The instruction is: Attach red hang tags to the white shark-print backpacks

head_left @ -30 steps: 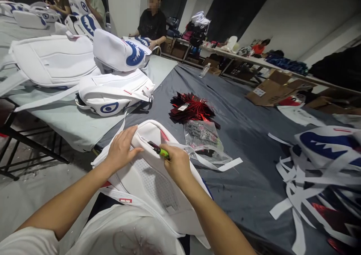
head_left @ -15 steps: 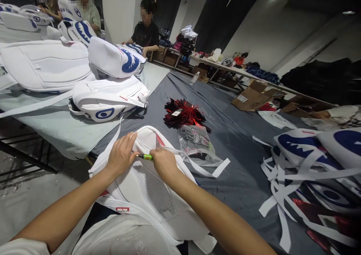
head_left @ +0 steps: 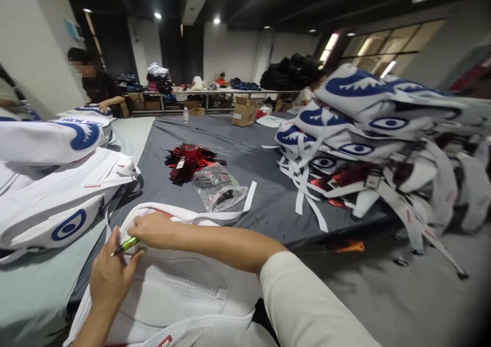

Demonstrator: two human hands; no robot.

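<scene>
Both hands work at the near edge of the grey-clothed table: left hand spread flat on a white padded backpack, right hand pinching a slim green pen-like tool. Backpack looks soft, light, floppy; best gripped by seams or strap. Beyond lie a clear plastic bag and red-black tags.

**A white bag and a green tool**

A big white padded backpack lies flat on the edge of the grey table cloth. Its back panel faces up, with a patch of tiny holes in the middle. A white strap runs from its top out over the cloth. A small bright green tool with a thin dark tip lies slanted near the bag's top left corner, just above the holes.
</scene>
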